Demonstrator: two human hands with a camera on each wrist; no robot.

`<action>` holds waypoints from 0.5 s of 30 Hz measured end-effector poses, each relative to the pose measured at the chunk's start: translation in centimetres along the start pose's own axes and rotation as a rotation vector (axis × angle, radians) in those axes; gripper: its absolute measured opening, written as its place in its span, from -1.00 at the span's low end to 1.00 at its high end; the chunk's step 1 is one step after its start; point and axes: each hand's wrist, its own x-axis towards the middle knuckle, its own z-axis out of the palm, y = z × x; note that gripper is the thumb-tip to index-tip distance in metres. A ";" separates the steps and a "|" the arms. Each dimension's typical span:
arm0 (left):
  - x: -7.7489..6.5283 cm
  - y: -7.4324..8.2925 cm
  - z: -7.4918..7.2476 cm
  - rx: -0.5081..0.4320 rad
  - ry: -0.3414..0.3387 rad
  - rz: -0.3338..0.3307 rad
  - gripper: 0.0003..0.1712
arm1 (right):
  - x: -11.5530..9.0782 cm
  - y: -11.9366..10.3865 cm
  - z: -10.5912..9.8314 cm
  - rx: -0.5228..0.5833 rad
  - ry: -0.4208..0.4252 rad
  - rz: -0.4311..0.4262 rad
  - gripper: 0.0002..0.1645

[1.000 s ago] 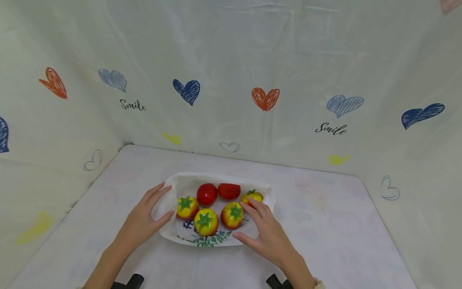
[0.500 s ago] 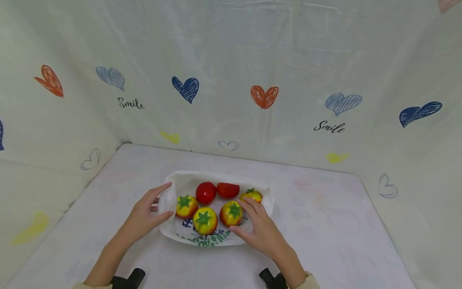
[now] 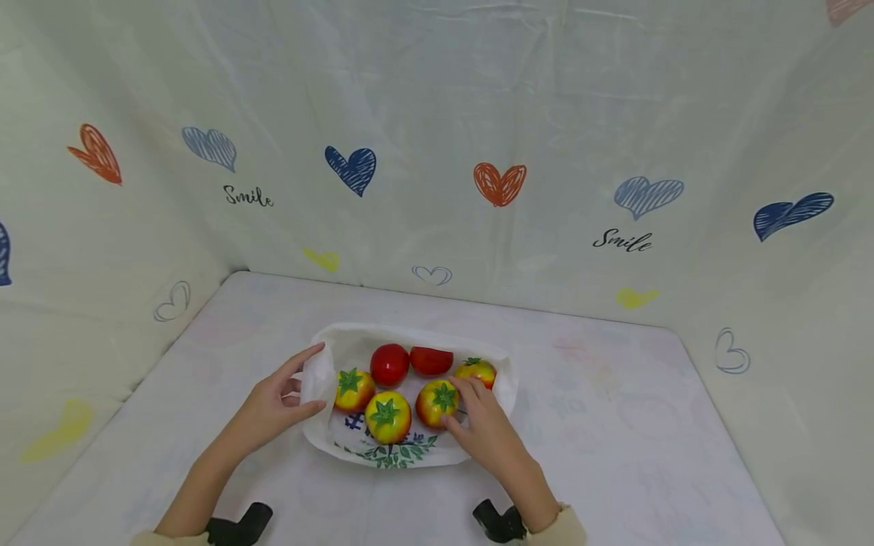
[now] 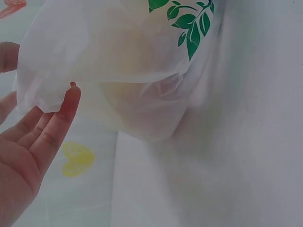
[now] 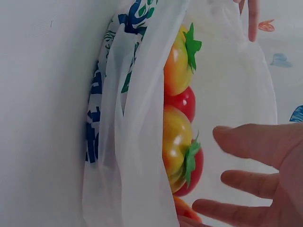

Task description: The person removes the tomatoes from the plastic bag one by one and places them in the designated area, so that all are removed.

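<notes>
A white plastic bag (image 3: 447, 455) with green leaf print lies spread open on the table. Several shiny tomatoes sit inside: yellow-red ones with green star-shaped tops, such as the front middle tomato (image 3: 388, 418), plus a round red one (image 3: 390, 365) and a flat-topped red one (image 3: 432, 361). At the bag's left edge my left hand (image 3: 262, 413) holds the thin plastic between thumb and fingers; in the left wrist view a fingertip (image 4: 71, 97) shows over it. My right hand (image 3: 492, 436) reaches over the right side, thumb and index finger beside the front right tomato (image 3: 434, 406). The right wrist view shows its fingers spread.
The white table (image 3: 614, 455) has a far edge against a pale curtain (image 3: 423, 91) printed with hearts and "Smile". Black wrist mounts (image 3: 242, 523) sit below both forearms. A yellow-red tomato (image 3: 476, 370) lies at the bag's right end.
My right hand has moved left, its thumb and index finger now closer to the front right tomato. My left hand's fingers have curled in at the bag's left edge.
</notes>
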 end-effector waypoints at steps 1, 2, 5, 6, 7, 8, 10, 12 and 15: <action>0.0 0.0 0.0 -0.009 -0.003 -0.007 -0.09 | 0.1 0.0 0.1 0.005 -0.003 0.017 -0.30; 0.0 0.0 0.0 -0.019 -0.006 -0.014 -0.09 | 0.3 -0.1 0.2 0.014 -0.008 0.034 -0.30; 0.1 0.0 0.1 -0.061 -0.021 -0.028 -0.08 | 0.6 -0.1 0.5 0.040 -0.022 0.069 -0.32; 0.1 0.0 0.1 -0.078 -0.029 -0.027 -0.07 | 0.7 -0.1 0.6 0.050 -0.025 0.079 -0.32; 0.0 -0.1 0.1 -0.096 -0.037 -0.024 -0.07 | 0.8 -0.1 0.7 0.061 -0.028 0.086 -0.33; 0.0 -0.1 0.1 -0.112 -0.044 -0.026 -0.07 | 0.9 0.0 0.8 0.071 -0.030 0.091 -0.33; 0.0 -0.1 0.1 -0.145 -0.055 -0.026 -0.06 | 1.1 0.0 1.1 0.083 -0.031 0.099 -0.34; 0.0 -0.2 0.1 -0.167 -0.064 -0.018 -0.06 | 1.4 0.0 1.3 0.087 -0.031 0.100 -0.36; 0.0 -0.3 0.1 -0.195 -0.071 -0.005 -0.06 | 1.7 -0.1 1.5 0.089 -0.039 0.093 -0.40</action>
